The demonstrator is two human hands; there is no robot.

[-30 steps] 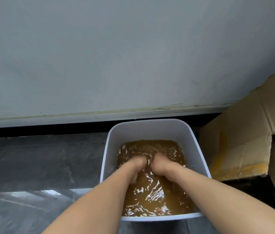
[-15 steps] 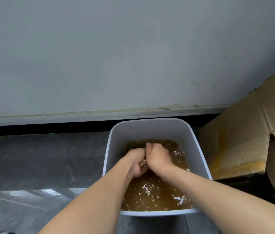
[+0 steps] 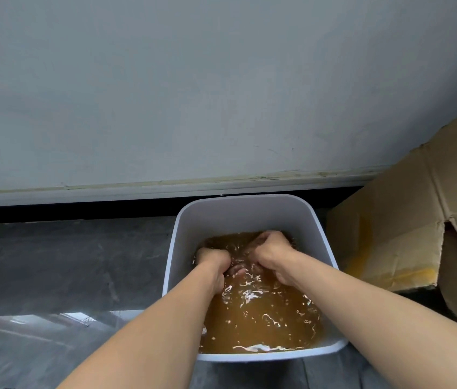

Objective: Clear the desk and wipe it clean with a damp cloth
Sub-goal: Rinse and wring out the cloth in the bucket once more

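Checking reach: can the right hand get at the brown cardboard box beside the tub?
Probably yes: nothing stands between the white plastic tub and the brown cardboard box, but the right hand is in the water, its grip seemingly busy with a pinkish cloth.

The brown water point(image 3: 261, 313) in the white basin point(image 3: 245, 211) is murky, so the bottom of the basin is hidden. The fingers of the left hand point(image 3: 212, 261) and of the right hand point(image 3: 271, 252) are partly under the surface. A small pinkish patch point(image 3: 237, 270) shows between them, too unclear to name. Both forearms are cut by the lower edge, and the cardboard box point(image 3: 407, 228) by the right edge.
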